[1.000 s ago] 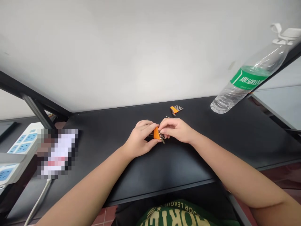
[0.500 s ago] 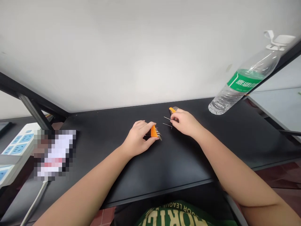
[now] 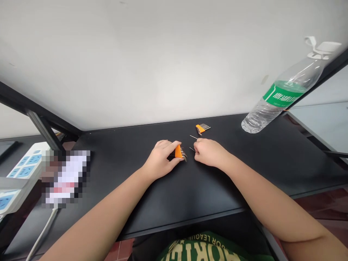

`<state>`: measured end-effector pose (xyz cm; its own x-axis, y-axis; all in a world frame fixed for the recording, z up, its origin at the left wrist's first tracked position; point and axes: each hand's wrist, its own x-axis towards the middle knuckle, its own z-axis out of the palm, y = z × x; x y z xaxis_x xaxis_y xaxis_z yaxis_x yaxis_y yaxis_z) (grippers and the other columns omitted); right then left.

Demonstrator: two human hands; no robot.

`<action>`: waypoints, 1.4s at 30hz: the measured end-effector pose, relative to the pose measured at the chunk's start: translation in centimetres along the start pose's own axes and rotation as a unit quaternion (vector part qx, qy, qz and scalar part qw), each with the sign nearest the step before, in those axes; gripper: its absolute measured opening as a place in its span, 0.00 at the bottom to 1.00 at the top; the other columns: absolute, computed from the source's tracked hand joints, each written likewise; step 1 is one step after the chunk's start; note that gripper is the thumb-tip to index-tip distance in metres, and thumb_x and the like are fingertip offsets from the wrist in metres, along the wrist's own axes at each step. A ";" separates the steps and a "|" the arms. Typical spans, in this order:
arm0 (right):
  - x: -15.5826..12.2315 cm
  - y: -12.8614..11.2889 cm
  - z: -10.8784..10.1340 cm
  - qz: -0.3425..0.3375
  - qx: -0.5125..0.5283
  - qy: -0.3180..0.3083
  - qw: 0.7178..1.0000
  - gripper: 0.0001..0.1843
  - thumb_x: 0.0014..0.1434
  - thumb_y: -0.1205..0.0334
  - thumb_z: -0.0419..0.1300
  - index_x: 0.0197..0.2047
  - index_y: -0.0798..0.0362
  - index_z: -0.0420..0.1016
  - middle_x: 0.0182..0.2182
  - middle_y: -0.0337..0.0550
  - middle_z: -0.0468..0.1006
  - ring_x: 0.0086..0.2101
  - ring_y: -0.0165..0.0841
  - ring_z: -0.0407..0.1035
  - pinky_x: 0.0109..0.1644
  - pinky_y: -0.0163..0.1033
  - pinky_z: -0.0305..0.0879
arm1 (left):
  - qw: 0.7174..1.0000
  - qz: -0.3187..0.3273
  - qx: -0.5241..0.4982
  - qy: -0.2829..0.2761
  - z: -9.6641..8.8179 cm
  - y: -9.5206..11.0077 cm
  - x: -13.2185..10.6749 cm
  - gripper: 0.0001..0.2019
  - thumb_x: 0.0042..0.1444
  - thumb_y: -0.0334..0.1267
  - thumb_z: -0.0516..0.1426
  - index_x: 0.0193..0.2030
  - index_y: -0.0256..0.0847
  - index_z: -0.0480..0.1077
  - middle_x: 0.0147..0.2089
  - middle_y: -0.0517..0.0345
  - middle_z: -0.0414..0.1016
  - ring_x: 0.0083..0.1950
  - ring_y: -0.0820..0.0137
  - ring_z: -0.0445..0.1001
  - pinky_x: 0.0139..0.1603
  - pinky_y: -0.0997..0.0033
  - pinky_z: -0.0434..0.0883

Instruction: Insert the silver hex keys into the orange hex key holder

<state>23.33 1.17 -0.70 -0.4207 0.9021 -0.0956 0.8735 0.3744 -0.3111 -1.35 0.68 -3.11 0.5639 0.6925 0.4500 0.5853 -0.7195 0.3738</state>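
My left hand [image 3: 162, 159] is closed around an orange hex key holder [image 3: 178, 151], pinched between thumb and fingers. Bent ends of several hex keys stick out of its right side. My right hand [image 3: 209, 152] rests low over the black table with its fingers pinched on a thin hex key [image 3: 192, 149], of which only the tip shows. Another loose hex key [image 3: 193, 137] pokes out by the knuckles, its other end hidden by the hand. Beyond that hand lies a second orange holder [image 3: 200, 128] with several keys in it.
A large water bottle [image 3: 274, 94] stands at the back right against the frame. On the left lie a blurred-out phone [image 3: 65, 177] with a white cable [image 3: 40, 233] and a white power strip [image 3: 27, 170]. A pale wall [image 3: 163, 65] rises behind the black table [image 3: 114, 152].
My right hand has moved toward me, off the far holder, and its fingers have closed on the nearer loose hex key. My left hand stays put with its holder.
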 end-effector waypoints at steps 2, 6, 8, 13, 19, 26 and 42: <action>-0.2 -0.2 -0.1 -0.025 0.036 0.021 0.999 0.09 0.55 0.72 0.61 0.28 0.52 0.65 0.33 0.46 0.74 0.29 0.32 0.64 0.31 0.39 0.51 | 1.000 -0.002 -0.011 0.003 -0.1 0.1 0.1 0.22 0.64 0.45 0.63 0.63 0.43 0.68 0.42 0.55 0.79 0.46 0.63 0.78 0.61 0.53 0.70; -0.6 -0.6 -0.4 -0.103 0.145 0.076 0.981 0.09 0.56 0.74 0.57 0.31 0.51 0.64 0.28 0.37 0.71 0.29 0.30 0.63 0.34 0.36 0.52 | 1.000 -0.007 -0.019 0.013 -0.3 0.3 0.2 0.21 0.64 0.45 0.64 0.61 0.44 0.70 0.48 0.53 0.80 0.50 0.62 0.78 0.60 0.55 0.72; -0.7 -0.7 -0.4 -0.131 0.168 0.100 0.972 0.09 0.56 0.75 0.56 0.31 0.50 0.63 0.27 0.36 0.69 0.29 0.30 0.61 0.34 0.35 0.52 | 1.000 -0.003 -0.024 0.014 -0.3 0.3 0.2 0.21 0.64 0.45 0.64 0.61 0.44 0.70 0.48 0.53 0.80 0.50 0.62 0.78 0.60 0.55 0.71; -0.6 -0.6 -0.3 -0.171 0.160 0.133 0.963 0.09 0.57 0.76 0.54 0.32 0.51 0.65 0.28 0.36 0.66 0.30 0.30 0.59 0.35 0.35 0.52 | 0.999 -0.009 -0.033 -0.003 -0.2 0.4 0.3 0.21 0.64 0.46 0.63 0.61 0.43 0.70 0.44 0.55 0.79 0.47 0.64 0.77 0.60 0.55 0.70; -0.9 -0.7 -0.4 -0.169 0.132 0.144 0.966 0.09 0.58 0.76 0.53 0.32 0.52 0.67 0.28 0.37 0.66 0.30 0.30 0.60 0.34 0.35 0.52 | 1.000 0.002 -0.021 -0.011 -0.2 0.3 0.3 0.21 0.65 0.46 0.63 0.61 0.43 0.69 0.41 0.56 0.79 0.46 0.63 0.76 0.60 0.55 0.68; -1.1 -0.7 -0.3 -0.162 0.101 0.136 0.972 0.09 0.59 0.75 0.53 0.32 0.52 0.67 0.28 0.38 0.66 0.29 0.30 0.59 0.34 0.36 0.50 | 1.000 0.015 -0.022 -0.003 -0.1 0.2 0.2 0.22 0.65 0.45 0.63 0.62 0.42 0.68 0.41 0.57 0.77 0.45 0.64 0.75 0.60 0.57 0.68; -1.1 -0.9 0.4 -0.247 0.154 0.168 0.942 0.13 0.70 0.74 0.52 0.38 0.53 0.75 0.39 0.44 0.75 0.34 0.31 0.66 0.39 0.36 0.62 | 0.999 0.044 0.010 -0.017 -0.4 1.3 0.6 0.17 0.65 0.46 0.62 0.57 0.43 0.72 0.54 0.50 0.80 0.60 0.57 0.73 0.64 0.51 0.66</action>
<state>22.86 -0.22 -0.72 -0.6109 0.6709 0.4204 0.4582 0.7326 -0.5033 -0.43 0.14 -2.01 0.6331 0.6277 0.4530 0.5440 -0.7771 0.3166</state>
